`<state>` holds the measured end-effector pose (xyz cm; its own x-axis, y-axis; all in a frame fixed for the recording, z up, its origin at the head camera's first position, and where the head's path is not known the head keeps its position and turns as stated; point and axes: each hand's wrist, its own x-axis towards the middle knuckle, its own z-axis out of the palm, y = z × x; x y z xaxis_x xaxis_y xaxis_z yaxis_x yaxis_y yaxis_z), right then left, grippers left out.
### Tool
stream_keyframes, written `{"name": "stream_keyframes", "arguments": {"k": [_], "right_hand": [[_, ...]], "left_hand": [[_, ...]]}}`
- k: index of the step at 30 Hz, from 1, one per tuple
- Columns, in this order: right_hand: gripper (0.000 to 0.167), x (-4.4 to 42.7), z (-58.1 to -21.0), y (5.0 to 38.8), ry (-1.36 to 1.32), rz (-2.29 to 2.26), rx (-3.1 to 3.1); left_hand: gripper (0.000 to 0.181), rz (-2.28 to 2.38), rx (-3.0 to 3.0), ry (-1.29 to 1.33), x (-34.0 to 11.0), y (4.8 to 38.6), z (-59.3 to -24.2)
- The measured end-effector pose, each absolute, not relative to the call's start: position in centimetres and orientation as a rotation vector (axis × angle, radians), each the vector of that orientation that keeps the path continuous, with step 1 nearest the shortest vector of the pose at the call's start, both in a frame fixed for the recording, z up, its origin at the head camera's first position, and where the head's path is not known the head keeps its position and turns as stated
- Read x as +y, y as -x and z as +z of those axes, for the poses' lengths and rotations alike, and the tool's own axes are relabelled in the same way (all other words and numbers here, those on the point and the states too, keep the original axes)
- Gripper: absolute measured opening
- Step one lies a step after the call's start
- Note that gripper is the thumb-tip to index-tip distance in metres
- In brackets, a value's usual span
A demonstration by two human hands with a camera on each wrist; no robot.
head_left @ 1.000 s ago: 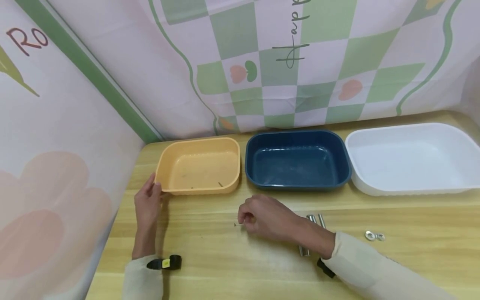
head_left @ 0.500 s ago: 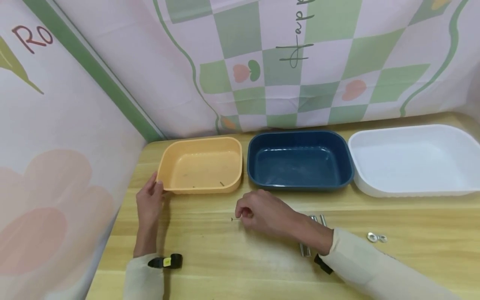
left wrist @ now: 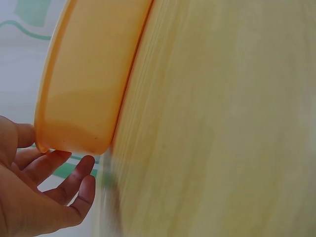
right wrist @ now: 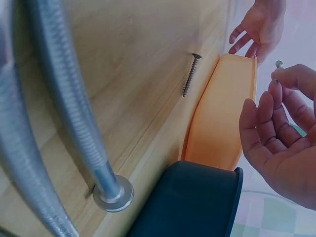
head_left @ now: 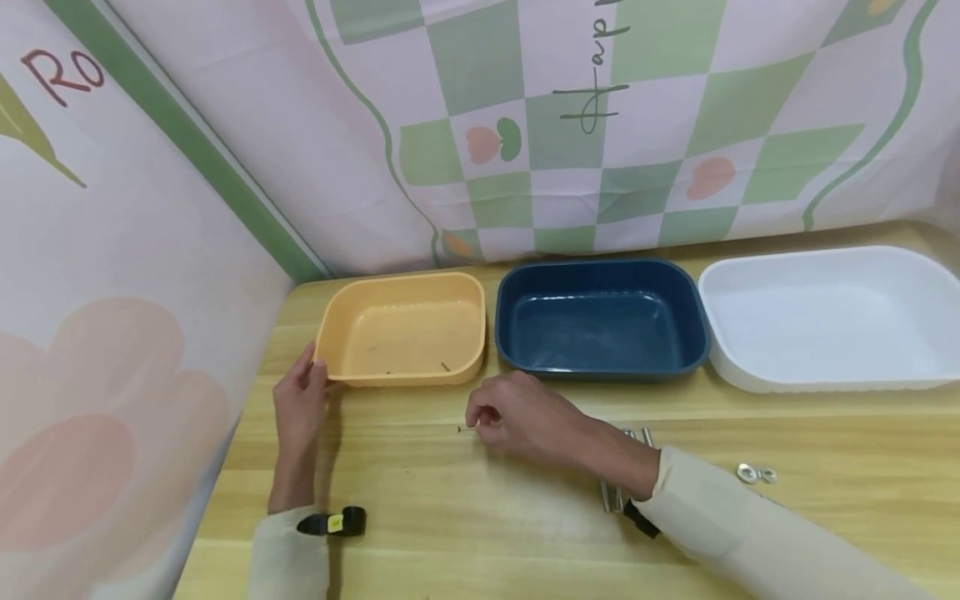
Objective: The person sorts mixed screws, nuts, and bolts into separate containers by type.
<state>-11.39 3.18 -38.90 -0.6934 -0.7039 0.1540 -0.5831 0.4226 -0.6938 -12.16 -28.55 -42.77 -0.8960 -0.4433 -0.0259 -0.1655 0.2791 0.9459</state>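
My left hand is at the near left corner of the yellow tray, thumb and fingers about its rim. In the left wrist view the other fingers curl loosely beneath that rim. Over the table in front of the trays, my right hand pinches a small screw between thumb and index finger, its head pointing left. The right wrist view shows another dark screw lying on the wood. Large silver bolts lie close to that camera, partly hidden by my forearm in the head view.
A dark blue tray and a white tray stand right of the yellow one along the back. Small dark screws lie inside the yellow tray. Shiny ring-shaped metal pieces lie at the right. A patterned cloth hangs behind.
My right hand has shifted slightly left and towards the trays with the pinched screw. The left hand stays on the yellow tray's rim.
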Motion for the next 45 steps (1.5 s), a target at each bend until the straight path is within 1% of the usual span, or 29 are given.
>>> {"name": "stream_keyframes", "arguments": {"k": [7,15,25,35,45], "right_hand": [[0.016,3.1,-38.9,11.7,1.158,-1.149,2.517],[0.017,2.9,-38.0,12.5,1.115,-1.224,2.515],[0.017,2.9,-37.2,13.5,1.008,-1.283,2.547],[0.018,2.5,-37.4,14.1,0.943,-1.276,2.561],[0.018,1.8,-38.0,15.3,0.980,-1.299,2.648]], "left_hand": [[0.044,-1.674,-2.306,-0.562,-28.5,12.1,-42.6],[0.044,-1.664,-2.301,-0.567,-28.5,12.2,-42.6],[0.045,-1.683,-2.301,-0.556,-28.5,12.1,-42.5],[0.045,-1.628,-2.348,-0.567,-28.6,12.0,-42.7],[0.044,-1.634,-2.326,-0.565,-28.7,12.1,-42.9]]}}
